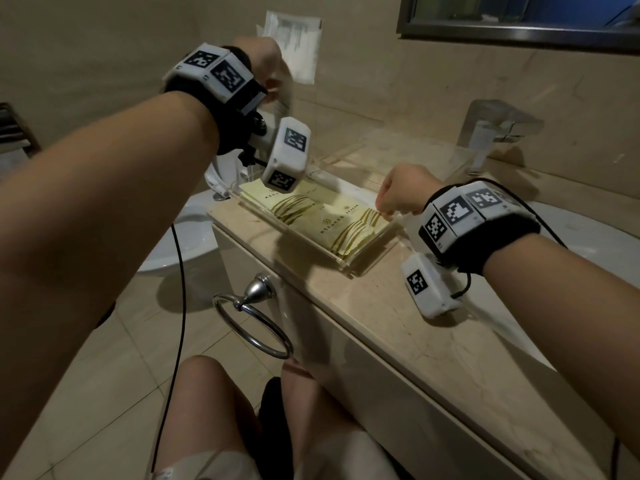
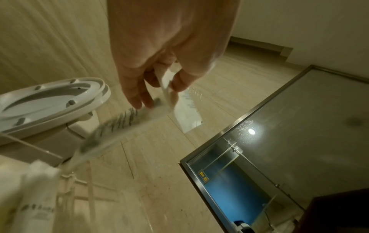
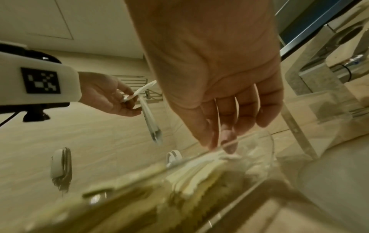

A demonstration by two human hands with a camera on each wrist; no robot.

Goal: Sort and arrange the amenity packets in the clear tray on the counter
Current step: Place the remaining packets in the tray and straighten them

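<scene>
Marble counter point(image 1: 398, 306), toilet side of the basin. Clear tray point(image 1: 341, 261) sat at its near edge, holding yellow packets point(image 1: 332, 223) fanned in overlapping piles. Left hand point(image 1: 266, 64) raised well above the tray, fingers pinched on several white packets point(image 1: 294, 46), some dangling loose. Right hand point(image 1: 403, 194) low at the tray's right end, fingertips curled onto a yellow packet's edge. Risk: loose white packets slipping from the pinch to the floor.

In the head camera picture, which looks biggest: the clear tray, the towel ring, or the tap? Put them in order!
1. Clear tray, the biggest.
2. Towel ring.
3. Tap.
The ring and the tap look nearly alike, and the ring is closer to the camera, so that order is unsure.
</scene>
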